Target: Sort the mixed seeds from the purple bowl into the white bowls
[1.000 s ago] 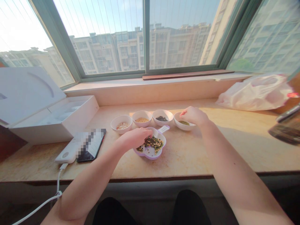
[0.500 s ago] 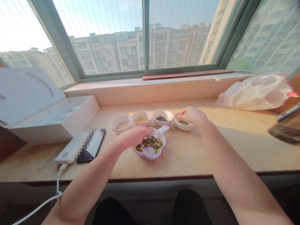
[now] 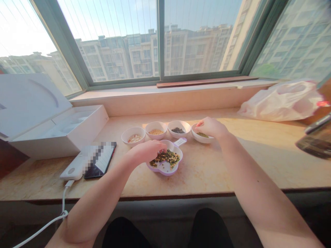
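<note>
A white and lilac scalloped bowl with a handle (image 3: 165, 172) holds mixed dark green, black and yellowish beans (image 3: 169, 156). My left hand (image 3: 152, 151) reaches into its left side, fingertips curled down among the beans; whatever they pinch is hidden. At the right end of a row of small white bowls, my right hand (image 3: 210, 126) is over a bowl of small green beans (image 3: 203, 135), its fingers drawn together at the inner left rim. What they hold is too small to see. The other bowls hold black beans (image 3: 178, 130), yellow beans (image 3: 156, 132) and pale flat pieces (image 3: 134, 138).
On the left lie an open white box (image 3: 59, 134), a white power bank (image 3: 73, 168) with a cable, and a dark phone (image 3: 102, 163). A plastic bag (image 3: 281, 101) and a dark transparent container (image 3: 317, 139) stand right. The window (image 3: 160, 41) rises behind the counter (image 3: 207, 175).
Both hands stay almost in place. The left fingers have shifted slightly among the mixed beans, and the right hand's fingertips have moved a little at the rim.
</note>
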A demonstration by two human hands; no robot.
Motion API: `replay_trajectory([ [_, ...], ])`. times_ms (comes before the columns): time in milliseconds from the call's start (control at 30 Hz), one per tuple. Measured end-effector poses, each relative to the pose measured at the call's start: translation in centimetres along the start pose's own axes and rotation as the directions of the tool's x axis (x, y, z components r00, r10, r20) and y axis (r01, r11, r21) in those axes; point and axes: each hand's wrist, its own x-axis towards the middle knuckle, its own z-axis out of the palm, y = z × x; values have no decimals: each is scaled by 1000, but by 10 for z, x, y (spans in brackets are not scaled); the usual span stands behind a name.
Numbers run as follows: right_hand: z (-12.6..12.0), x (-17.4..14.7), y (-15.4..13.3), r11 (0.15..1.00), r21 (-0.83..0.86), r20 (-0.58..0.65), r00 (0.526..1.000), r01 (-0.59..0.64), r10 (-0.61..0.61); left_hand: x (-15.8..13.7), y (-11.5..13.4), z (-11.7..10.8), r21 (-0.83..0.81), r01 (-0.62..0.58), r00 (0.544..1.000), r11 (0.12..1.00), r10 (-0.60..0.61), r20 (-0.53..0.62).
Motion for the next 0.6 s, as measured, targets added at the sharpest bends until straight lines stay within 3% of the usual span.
replay_trajectory([
  [600, -1, -4, -4, 999, 28, -10, 999, 39, -39, 2, 3, 0, -22, 57, 998, 998, -57, -17],
])
